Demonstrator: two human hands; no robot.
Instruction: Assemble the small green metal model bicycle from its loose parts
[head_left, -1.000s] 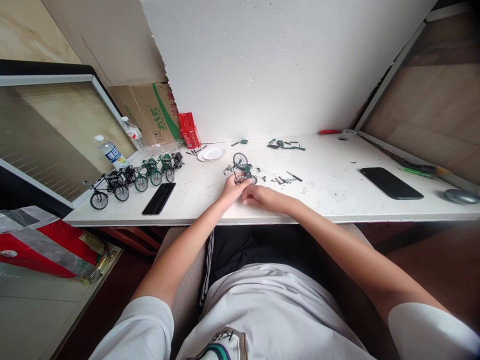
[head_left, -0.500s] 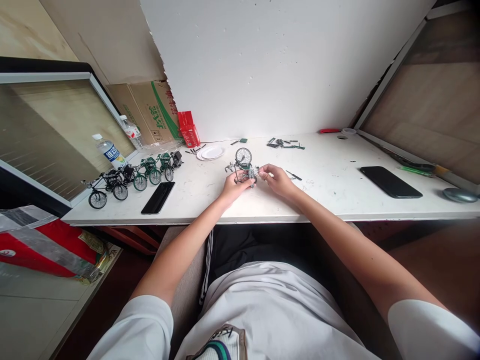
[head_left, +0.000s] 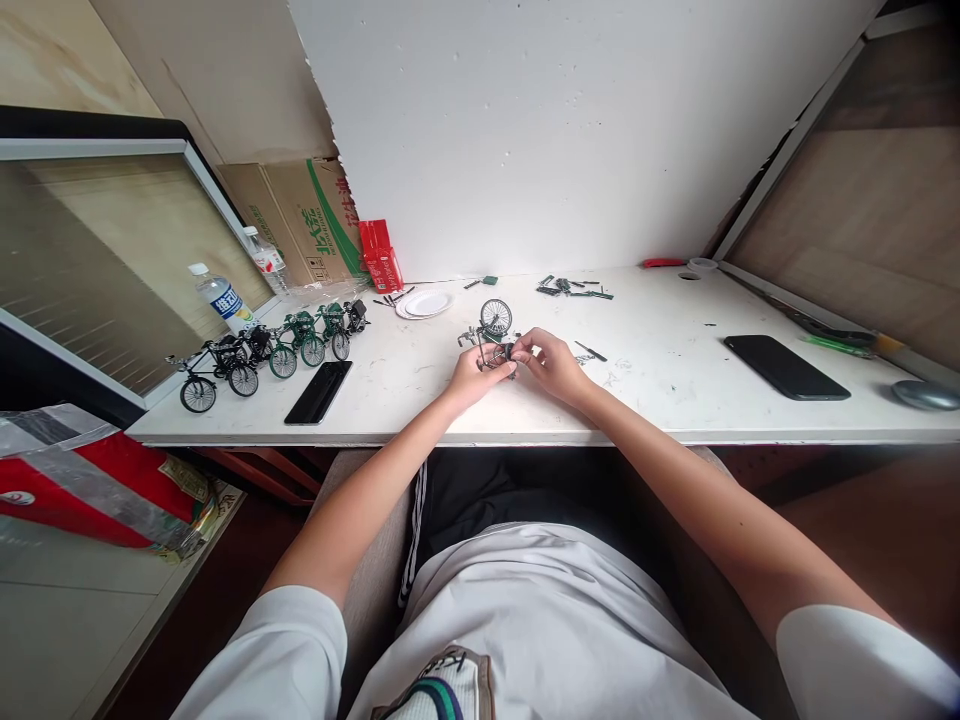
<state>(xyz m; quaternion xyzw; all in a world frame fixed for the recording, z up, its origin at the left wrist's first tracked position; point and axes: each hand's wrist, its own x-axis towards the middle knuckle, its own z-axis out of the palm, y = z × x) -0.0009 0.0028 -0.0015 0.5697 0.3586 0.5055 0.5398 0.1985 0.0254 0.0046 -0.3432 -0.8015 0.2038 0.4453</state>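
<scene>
A miniature model bicycle (head_left: 496, 318) is held just above the white table, one spoked wheel pointing away from me. My left hand (head_left: 478, 376) is closed around its near part, thumb and fingers pinching the frame by the other wheel. At the bike's right side my right hand (head_left: 551, 362) has its thumb and fingertips pinched together against a dark part. What exactly those fingertips grip is too small to make out. Just right of that hand lies a thin dark tool (head_left: 592, 351), perhaps a small screwdriver, on the table.
Several finished model bicycles (head_left: 300, 340) stand at the left, beside a phone (head_left: 319, 393). White plates (head_left: 424, 304), a red box (head_left: 381, 256) and loose dark parts (head_left: 574, 288) lie toward the back. Another phone (head_left: 786, 367) and a computer mouse (head_left: 925, 394) are at the right.
The model bicycle has been turned a little in my left hand, so a grey plate-like part no longer faces me. My right fingers have come closer to it.
</scene>
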